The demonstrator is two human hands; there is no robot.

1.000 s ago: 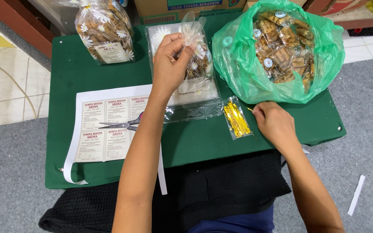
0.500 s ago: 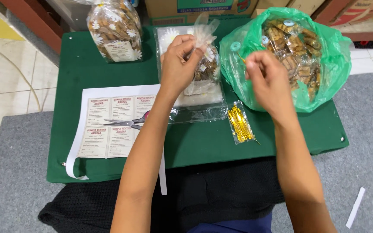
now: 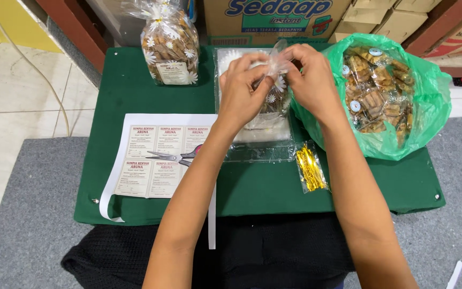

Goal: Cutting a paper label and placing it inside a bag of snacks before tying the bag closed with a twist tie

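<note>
Green cloth covers a low desk [image 3: 135, 80] set on grey carpet beside pale floor tiles, with cardboard boxes [image 3: 279, 16] behind.

Both hands meet over the desk's far middle: left hand [image 3: 241, 91] and right hand [image 3: 311, 80] have their fingers pinched shut on the neck of a clear daisy-printed snack bag [image 3: 274, 93]. Nearby lie a white label sheet [image 3: 156, 166], scissors [image 3: 175, 157], gold twist ties [image 3: 310, 168], a filled bag [image 3: 169, 45] and a green plastic sack of snacks [image 3: 429, 101].
</note>
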